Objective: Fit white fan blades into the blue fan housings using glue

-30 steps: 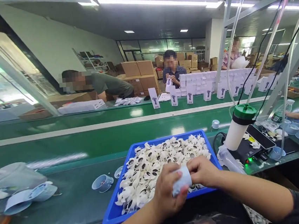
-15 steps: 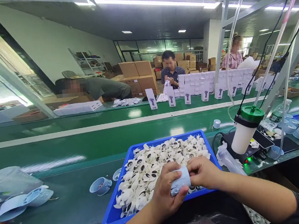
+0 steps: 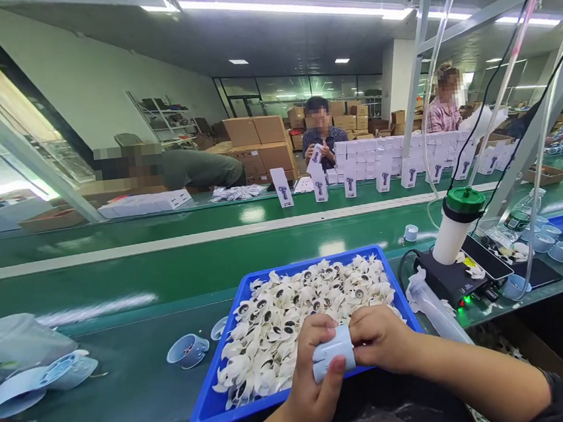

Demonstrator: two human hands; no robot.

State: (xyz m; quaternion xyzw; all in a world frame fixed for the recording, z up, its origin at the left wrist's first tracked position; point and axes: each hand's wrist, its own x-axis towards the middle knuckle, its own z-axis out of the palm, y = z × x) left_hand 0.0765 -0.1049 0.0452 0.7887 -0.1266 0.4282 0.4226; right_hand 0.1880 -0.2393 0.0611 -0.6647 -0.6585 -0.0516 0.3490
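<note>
My left hand (image 3: pixel 315 373) and my right hand (image 3: pixel 379 337) are both closed round a small pale blue plastic housing (image 3: pixel 333 353), held just above the near rim of a blue tray (image 3: pixel 215 403). The tray is heaped with several white fan impellers (image 3: pixel 296 312). My left thumb lies across the front of the housing and my right fingers press on its right end. What my right fingertips pinch is hidden.
A pale blue cup-shaped part (image 3: pixel 187 350) lies left of the tray, more pale blue parts (image 3: pixel 43 380) at far left. A white bottle with a green cap (image 3: pixel 455 226) leans over a black device (image 3: pixel 455 280) to the right. Beyond the green conveyor (image 3: pixel 167 262), people handle white boxes (image 3: pixel 386 161).
The housing and both my hands have sunk a little toward the tray's near rim. My left hand has turned the housing slightly, and the view has shifted a bit to the right.
</note>
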